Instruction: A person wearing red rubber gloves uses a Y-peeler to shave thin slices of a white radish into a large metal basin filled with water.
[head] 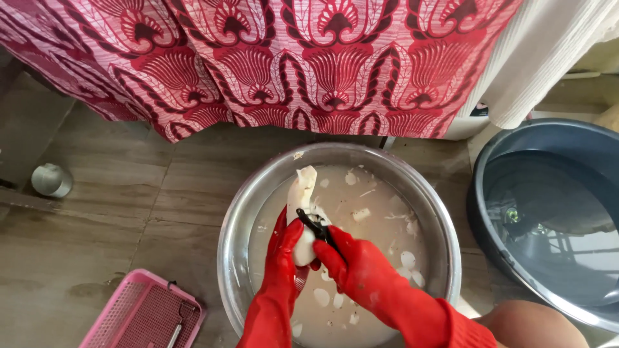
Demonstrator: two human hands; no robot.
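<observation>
Both of my hands wear long red rubber gloves and work over a wide steel basin (240, 212) of cloudy water. My left hand (287, 243) grips the lower end of a long white peeled root (301, 192), which points up and away from me. My right hand (348, 259) holds a small black peeler (316, 225) pressed against the root's side, just above my left fingers. White peel scraps and chunks (409, 260) float in the water around them.
A large grey-blue tub (490, 161) holding clear water stands at the right. A pink plastic basket (138, 312) lies at the lower left, a small metal cup (51, 180) at the far left. Red patterned cloth (303, 58) hangs behind the basin. My knee (532, 325) shows at the bottom right.
</observation>
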